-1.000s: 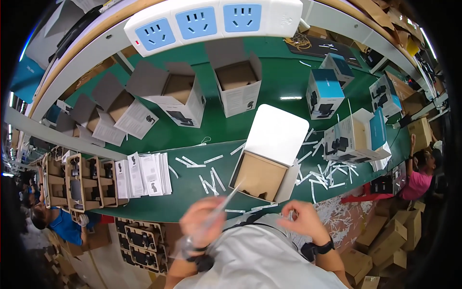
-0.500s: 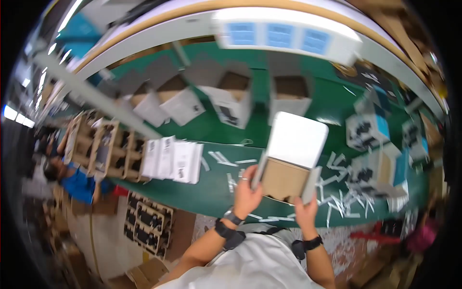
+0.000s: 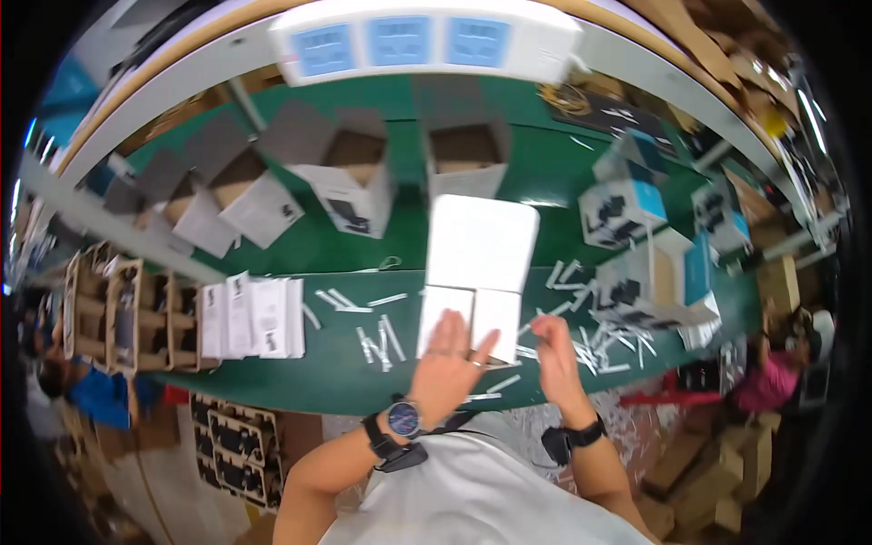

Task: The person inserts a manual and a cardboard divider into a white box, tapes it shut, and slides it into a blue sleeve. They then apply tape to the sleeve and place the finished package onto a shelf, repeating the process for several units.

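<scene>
A small white carton (image 3: pixel 483 243) stands on the green table with its lid raised toward the far side. Both white side flaps (image 3: pixel 495 313) are folded inward over its opening. My left hand (image 3: pixel 448 368) is open and lies flat over the flaps, fingers pointing away from me. Just off the carton's right side is my right hand (image 3: pixel 560 359), fingers half bent and apart from the thumb, with nothing visible in it. The carton's inside is hidden by the flaps and my left hand.
White cartons (image 3: pixel 350 195) with raised lids line the back. Loose white strips (image 3: pixel 381 341) lie about. A stack of white printed booklets (image 3: pixel 263 318) and cardboard trays (image 3: pixel 136 318) sit left; printed blue-and-white boxes (image 3: pixel 654 282) right. A white ledge (image 3: pixel 427 41) overhangs; people work at both sides.
The side flaps, upright before, now lie folded inward. My left hand moved from the carton's left side onto them; my right hand let go of the right flap. The view shifted right.
</scene>
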Action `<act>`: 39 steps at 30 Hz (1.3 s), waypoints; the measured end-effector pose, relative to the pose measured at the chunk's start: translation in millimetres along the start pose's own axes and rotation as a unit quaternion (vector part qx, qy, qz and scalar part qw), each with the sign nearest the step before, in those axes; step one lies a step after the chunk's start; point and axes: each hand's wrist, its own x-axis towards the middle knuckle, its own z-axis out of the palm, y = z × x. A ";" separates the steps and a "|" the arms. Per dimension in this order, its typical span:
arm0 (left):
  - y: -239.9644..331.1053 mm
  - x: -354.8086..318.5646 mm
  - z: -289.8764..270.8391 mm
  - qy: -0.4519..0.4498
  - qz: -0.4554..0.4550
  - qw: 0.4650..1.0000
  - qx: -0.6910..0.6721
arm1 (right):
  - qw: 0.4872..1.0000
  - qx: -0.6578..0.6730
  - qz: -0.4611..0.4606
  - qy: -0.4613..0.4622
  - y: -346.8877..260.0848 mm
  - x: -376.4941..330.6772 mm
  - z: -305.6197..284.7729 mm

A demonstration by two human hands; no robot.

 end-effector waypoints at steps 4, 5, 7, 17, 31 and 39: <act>-2.8 6.8 4.4 0.001 0.054 0.998 -0.043 | 0.996 -0.091 -0.002 -0.023 -26.5 32.1 -2.7; -1.5 6.0 5.8 0.006 0.069 0.997 -0.041 | 0.995 -0.094 0.003 -0.017 -29.0 36.5 -7.4; 0.4 5.3 5.1 0.004 0.074 0.996 -0.041 | 0.973 -0.214 -0.085 -0.015 -31.1 42.0 -13.0; -0.4 4.8 0.3 -0.004 0.068 0.997 -0.048 | 0.981 -0.189 0.033 0.002 -31.2 38.3 -11.0; -1.9 -0.7 9.7 0.016 0.083 0.996 -0.031 | 0.987 -0.117 -0.108 0.017 -75.3 63.4 41.1; -7.1 -2.7 12.0 0.005 0.071 0.991 -0.111 | 0.951 -0.274 -0.123 -0.079 -68.5 91.1 94.3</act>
